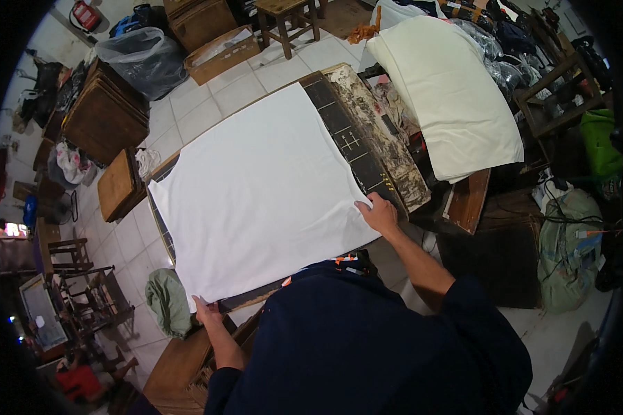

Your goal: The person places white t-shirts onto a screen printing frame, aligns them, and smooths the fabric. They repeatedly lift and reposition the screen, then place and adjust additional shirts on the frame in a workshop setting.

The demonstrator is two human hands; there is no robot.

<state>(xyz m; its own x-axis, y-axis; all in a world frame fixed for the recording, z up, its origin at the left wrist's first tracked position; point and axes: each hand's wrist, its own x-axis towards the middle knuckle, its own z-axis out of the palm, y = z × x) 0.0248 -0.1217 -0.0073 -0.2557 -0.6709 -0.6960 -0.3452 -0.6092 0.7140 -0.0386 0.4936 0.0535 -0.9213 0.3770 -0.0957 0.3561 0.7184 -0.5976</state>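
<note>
A large white cloth (256,194) lies spread over a dark board (332,117) with pale grid marks along its right side. At the cloth's near left corner, my left hand (207,312) pinches the edge. My right hand (381,216) grips the near right corner, thumb on top and fingers bent over the edge. Between my hands the cloth is mostly flat, with slight creases near the right corner. Part of the board's dark border shows along the near edge.
Folded cream cloth (450,97) is stacked to the right, beside a worn, stained strip (381,138). Wooden boards (118,183) and a grey-green cloth bundle (167,302) stand left of the table. Farther back are a clear plastic bag (142,62), a cardboard box (223,57) and a wooden stool (284,21).
</note>
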